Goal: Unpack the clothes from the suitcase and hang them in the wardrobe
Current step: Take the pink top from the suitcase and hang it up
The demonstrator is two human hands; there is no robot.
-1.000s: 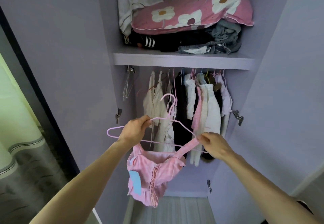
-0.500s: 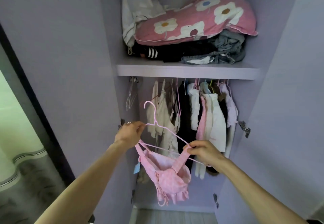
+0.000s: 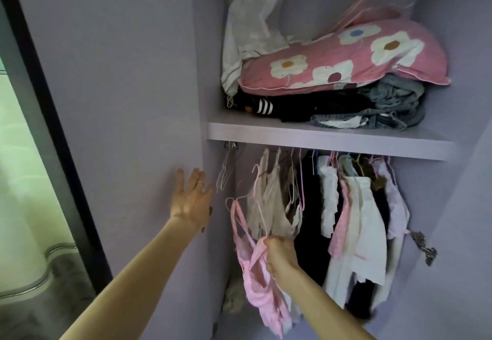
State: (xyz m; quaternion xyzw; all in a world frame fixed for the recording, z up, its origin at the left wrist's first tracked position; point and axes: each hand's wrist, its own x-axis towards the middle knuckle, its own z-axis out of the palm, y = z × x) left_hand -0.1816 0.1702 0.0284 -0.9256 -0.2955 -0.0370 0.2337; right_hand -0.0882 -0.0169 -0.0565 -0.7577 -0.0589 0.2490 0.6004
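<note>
The pink top (image 3: pixel 255 281) is a small checked garment with thin straps and a ruffled edge. It hangs below and to the left of the right hand (image 3: pixel 279 255), whose fingers are curled tight around one strap together with the lower end of a thin pink hanger (image 3: pixel 256 179). The hanger goes up from this hand toward the rail, but I cannot tell if its hook is on the rail. The left hand (image 3: pixel 190 198) is spread, fingers straight, flat against the open door (image 3: pixel 119 100), with a ring on one finger. Inside the wardrobe (image 3: pixel 436 46), just right of the right hand, hang beige tops (image 3: pixel 269 206), a black garment (image 3: pixel 310 206) and white clothes (image 3: pixel 364 219), packed close. Between the two hands, higher up, hang bare wire hangers (image 3: pixel 226 171). On the shelf (image 3: pixel 319 137) above the hands, a pink flowered pillow (image 3: pixel 346 65) lies on folded dark clothes (image 3: pixel 306 106) and denim (image 3: pixel 394 102), with a white cloth (image 3: pixel 253 25) behind it.
</note>
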